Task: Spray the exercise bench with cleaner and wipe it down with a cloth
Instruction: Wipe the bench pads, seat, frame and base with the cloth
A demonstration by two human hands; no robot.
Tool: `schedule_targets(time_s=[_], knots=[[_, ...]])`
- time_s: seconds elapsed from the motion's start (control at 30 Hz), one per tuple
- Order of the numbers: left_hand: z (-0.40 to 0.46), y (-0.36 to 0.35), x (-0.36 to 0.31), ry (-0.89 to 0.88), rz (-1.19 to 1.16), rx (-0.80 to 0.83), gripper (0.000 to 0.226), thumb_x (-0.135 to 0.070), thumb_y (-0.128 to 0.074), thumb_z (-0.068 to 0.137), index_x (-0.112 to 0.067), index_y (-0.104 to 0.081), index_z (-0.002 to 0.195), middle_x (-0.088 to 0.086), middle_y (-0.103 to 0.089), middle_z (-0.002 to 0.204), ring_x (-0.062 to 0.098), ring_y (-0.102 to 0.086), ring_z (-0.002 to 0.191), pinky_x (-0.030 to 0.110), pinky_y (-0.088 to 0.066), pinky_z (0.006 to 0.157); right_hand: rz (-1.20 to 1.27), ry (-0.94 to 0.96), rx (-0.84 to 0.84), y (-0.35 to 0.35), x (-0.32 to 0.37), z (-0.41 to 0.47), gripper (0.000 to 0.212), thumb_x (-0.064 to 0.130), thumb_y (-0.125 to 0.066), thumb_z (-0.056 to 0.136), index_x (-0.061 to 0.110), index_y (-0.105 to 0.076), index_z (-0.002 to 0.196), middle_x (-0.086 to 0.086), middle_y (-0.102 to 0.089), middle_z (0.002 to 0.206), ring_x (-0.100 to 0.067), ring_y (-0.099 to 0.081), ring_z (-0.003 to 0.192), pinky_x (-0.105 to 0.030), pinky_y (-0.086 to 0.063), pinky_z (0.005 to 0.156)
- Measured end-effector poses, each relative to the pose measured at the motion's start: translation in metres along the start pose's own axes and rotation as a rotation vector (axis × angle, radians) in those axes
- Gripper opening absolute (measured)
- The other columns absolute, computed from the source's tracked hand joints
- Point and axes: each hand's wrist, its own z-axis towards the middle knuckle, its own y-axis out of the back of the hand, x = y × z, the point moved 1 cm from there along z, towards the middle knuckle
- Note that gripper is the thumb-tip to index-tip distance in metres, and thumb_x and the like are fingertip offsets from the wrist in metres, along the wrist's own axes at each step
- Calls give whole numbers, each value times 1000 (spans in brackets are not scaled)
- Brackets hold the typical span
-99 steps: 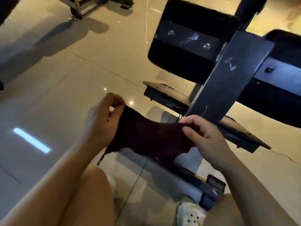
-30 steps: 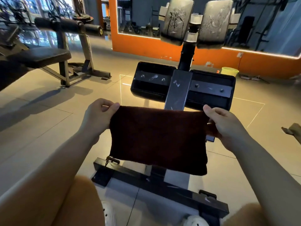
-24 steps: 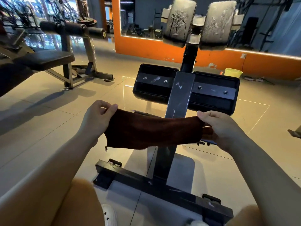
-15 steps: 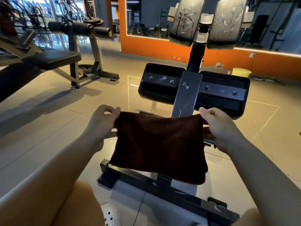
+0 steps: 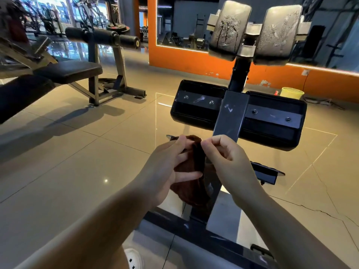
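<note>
We saw warm, dim indoor light. Glare spotted the glossy floor tiles (image 5: 105,180). Wide-angle distortion bent the frame edges.

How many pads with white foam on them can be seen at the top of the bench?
2. The left foamy pad and the right foamy pad sit side by side on the black post, above the two dark lower pads. Their far sides are hidden.

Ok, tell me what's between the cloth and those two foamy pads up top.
Nothing visible. Both hands hold the folded cloth low, in front of the frame's post; the foamy pads sit higher and farther off, open air between.
</note>
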Motion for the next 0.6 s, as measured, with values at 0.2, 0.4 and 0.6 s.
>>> schedule_targets(time_s=[0.2, 0.4, 0.6], knots=[[-4, 6, -1, -29, 119, 89, 53, -37, -61, 70, -12, -66, 117, -2, -67, 118, 15, -60, 118, 48, -55, 91, 4, 19, 6, 0, -6, -3, 17, 18, -69, 88, 28, -59, 97, 10, -69, 92, 2, -66, 88, -14, -53, 70], [0, 9, 3, -81, 243, 36, 21, -15, -53, 96, -15, -69, 109, -8, -56, 130, 19, -56, 119, 38, -60, 80, 72, -22, 15, 1, -5, -1, 12, 13, -56, 97, 24, -60, 94, 8, -69, 81, 3, -66, 78, -10, -49, 62], [2, 13, 8, -171, 380, 118, 22, -6, -56, 94, -23, -65, 105, -14, -52, 127, 14, -61, 109, 26, -59, 73, 16, -8, 13, 5, -5, 0, 23, 7, -50, 99, 28, -58, 97, 6, -71, 88, -3, -68, 85, -17, -54, 67]])
